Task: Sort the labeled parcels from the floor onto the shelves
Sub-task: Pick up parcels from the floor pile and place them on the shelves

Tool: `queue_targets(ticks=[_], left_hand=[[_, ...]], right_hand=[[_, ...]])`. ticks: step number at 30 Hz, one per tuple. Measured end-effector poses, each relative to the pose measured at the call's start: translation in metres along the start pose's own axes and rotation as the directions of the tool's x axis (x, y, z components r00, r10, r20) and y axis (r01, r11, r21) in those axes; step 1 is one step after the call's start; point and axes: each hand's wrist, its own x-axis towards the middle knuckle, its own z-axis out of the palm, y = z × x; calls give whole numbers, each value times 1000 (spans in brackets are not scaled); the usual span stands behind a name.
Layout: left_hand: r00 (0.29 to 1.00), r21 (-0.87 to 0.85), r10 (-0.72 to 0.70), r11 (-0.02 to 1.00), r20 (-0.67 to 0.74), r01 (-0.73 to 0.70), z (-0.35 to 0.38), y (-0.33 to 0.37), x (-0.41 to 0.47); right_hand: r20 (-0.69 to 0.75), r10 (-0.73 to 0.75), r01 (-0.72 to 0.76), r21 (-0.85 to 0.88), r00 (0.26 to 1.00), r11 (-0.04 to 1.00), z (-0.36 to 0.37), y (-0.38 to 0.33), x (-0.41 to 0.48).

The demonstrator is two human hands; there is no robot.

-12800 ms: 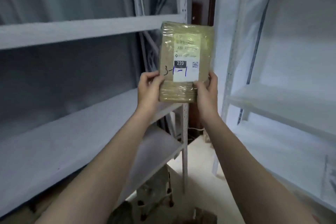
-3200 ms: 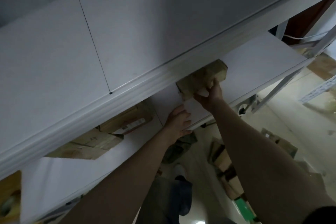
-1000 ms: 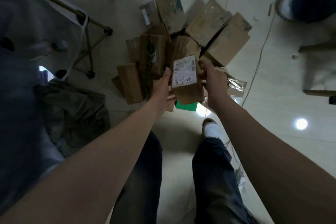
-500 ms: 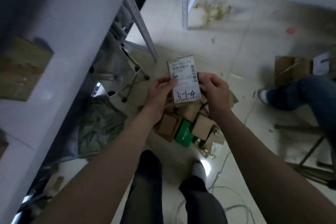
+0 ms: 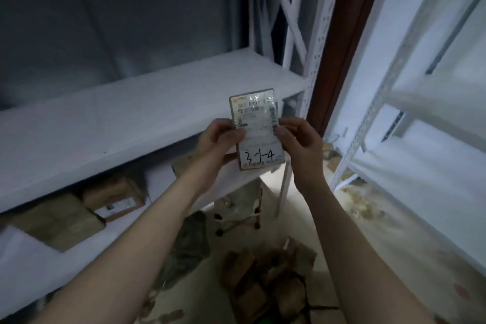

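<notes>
I hold a small brown parcel upright in front of me, its white label marked 3-1-4 facing me. My left hand grips its left edge and my right hand pinches its right edge. Behind it runs the white shelf of the left rack. More brown parcels lie in a heap on the floor below my arms.
Two parcels sit on the lower left shelf. A second white rack stands at the right, with a brown door frame between the racks. A dark cloth and a small wheeled stand are on the floor.
I have raised the 3-1-4 parcel from over the floor pile to shelf height, and my view has lifted from the floor to the racks. Both hands keep their hold.
</notes>
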Motion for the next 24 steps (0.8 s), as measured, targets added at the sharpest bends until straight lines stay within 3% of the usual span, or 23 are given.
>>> queue_targets(ticks=[3,6,13,18,24], left_hand=[[978,35,196,980,-65,-194,-26,83,-11],[921,108,364,930,-140,-351,-54,158,-29],[646,326,726,685,-236,-651,-143,303,-88],[518,424,813,581,-266,-695,-214,369,-126],[520,540,785,613,-336,-576,-284,419,-133]], right_hand=[[64,-204,202,43,977,978,55,-67,35],[109,-303,288,139,947,948,112,-126,56],[198,-526,430,380,827,819,257,-247,65],[281,-606,410,525,744,746,355,-300,61],[280,-632,458,491,723,741,438,-334,62]])
